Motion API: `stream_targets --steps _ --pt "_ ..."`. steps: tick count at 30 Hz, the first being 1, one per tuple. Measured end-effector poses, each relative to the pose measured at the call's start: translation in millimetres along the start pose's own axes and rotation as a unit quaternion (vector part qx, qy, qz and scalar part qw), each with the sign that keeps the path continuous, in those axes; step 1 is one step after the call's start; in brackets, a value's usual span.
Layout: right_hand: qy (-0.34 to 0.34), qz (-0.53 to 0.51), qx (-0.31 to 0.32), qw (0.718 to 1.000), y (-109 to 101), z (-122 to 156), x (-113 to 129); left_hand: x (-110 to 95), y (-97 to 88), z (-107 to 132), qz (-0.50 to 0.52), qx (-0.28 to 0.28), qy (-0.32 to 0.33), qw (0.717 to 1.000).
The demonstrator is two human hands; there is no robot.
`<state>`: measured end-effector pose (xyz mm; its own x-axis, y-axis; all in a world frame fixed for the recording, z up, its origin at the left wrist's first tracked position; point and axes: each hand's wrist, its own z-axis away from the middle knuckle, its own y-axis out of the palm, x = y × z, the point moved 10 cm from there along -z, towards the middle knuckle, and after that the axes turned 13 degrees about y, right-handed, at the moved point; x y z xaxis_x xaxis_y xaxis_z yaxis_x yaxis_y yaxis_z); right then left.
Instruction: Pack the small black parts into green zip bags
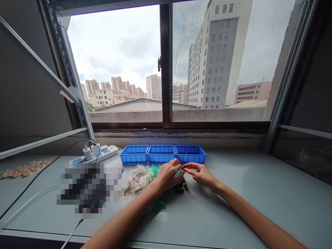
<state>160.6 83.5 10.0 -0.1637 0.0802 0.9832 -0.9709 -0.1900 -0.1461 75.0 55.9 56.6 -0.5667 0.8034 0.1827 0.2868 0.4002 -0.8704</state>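
Over the middle of the table, my left hand (168, 175) and my right hand (203, 175) meet fingertip to fingertip. Between them is a small dark part (183, 168), too small to name; the fingers of both hands are closed at it. Just below lies a loose pile of small dark pieces that look like screws (180, 188), partly covered by my left hand. Left of that hand is a heap of small clear plastic bags (139, 178). Green, see-through sheets or bags (163, 204) lie under my left hand and wrist, which hide part of them.
Three blue bins stand in a row behind my hands: left (134, 158), middle (161, 158) and right (190, 159). A white power strip (110, 152) with plugs and cables is at the back left. A blurred-out dark object (85, 188) lies in front of it.
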Motion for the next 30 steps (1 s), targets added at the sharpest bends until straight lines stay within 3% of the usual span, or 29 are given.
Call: stream_targets --steps 14,30 --pt "-0.020 0.023 -0.197 0.980 -54.8 -6.0 -7.1 -1.5 2.6 -0.5 0.008 0.031 0.012 0.999" --pt "-0.040 0.025 -0.262 0.964 -72.2 0.3 -3.6 -1.9 -0.6 -0.8 -0.002 0.011 0.006 1.000"
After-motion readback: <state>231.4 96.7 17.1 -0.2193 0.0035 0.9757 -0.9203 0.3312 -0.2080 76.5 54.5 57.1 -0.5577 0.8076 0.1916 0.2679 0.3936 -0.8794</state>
